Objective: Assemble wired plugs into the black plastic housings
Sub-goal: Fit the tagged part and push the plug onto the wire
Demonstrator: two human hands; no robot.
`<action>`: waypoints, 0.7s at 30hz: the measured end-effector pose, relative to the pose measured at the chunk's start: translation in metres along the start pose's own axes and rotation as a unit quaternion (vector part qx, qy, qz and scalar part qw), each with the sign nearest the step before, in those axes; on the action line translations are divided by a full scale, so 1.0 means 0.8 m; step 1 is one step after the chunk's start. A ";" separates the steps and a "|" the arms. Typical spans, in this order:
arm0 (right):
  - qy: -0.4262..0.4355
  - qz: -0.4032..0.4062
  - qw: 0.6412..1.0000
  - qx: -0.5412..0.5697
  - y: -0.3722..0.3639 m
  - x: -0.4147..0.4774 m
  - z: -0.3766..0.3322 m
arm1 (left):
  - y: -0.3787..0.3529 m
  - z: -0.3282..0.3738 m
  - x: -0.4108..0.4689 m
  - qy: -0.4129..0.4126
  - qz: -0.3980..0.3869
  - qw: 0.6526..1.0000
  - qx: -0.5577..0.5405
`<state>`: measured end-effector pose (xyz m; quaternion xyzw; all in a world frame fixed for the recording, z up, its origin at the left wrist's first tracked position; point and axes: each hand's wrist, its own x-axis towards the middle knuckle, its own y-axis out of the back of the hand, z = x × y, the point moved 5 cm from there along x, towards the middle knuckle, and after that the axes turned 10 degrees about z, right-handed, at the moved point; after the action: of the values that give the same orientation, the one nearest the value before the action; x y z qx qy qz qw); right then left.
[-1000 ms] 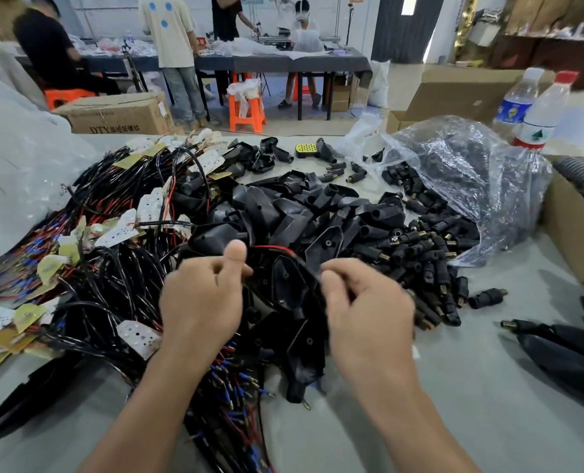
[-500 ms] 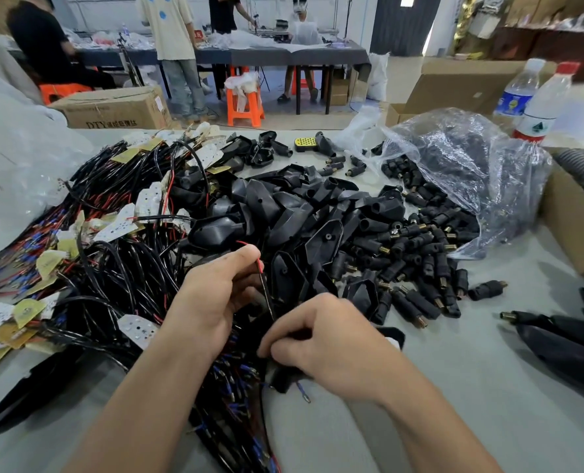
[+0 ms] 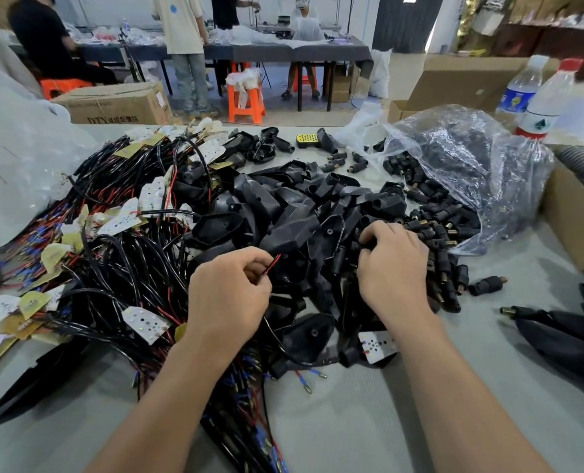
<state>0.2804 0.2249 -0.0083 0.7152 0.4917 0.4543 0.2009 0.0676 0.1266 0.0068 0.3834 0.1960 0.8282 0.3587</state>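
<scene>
Grey bench (image 3: 352, 421) is carrying the black housings (image 3: 290, 230), heaped between and just beyond both hands. The left hand (image 3: 229, 302) is pinching a red wire (image 3: 273, 262) angling far-right toward them. The right hand (image 3: 393, 271) is curling into the plugs (image 3: 451, 278) at right, but whether it has hold of one is unclear.

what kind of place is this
Likely a small assembly workshop: a heap of black plastic housings, a tangle of black and red wired leads, and a brown cardboard carton.

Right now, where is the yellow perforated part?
Head view, far centre of the table: the yellow part lies beside a black housing, left of the clear bag.
</scene>
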 end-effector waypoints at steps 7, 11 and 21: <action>0.015 0.039 0.990 0.135 0.020 -0.019 -0.002 | 0.011 -0.012 0.006 0.112 0.019 0.993 -0.043; 0.059 0.011 0.967 0.250 0.032 -0.037 -0.039 | 0.014 -0.014 0.008 0.155 -0.004 0.981 -0.117; -0.022 -0.026 0.948 0.316 0.009 -0.047 -0.056 | 0.002 -0.027 0.009 0.215 -0.019 0.951 -0.222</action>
<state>0.2423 0.1811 0.0029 0.7392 0.6236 0.2541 -0.0132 0.0471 0.1300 -0.0019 0.1028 0.0872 0.9066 0.4000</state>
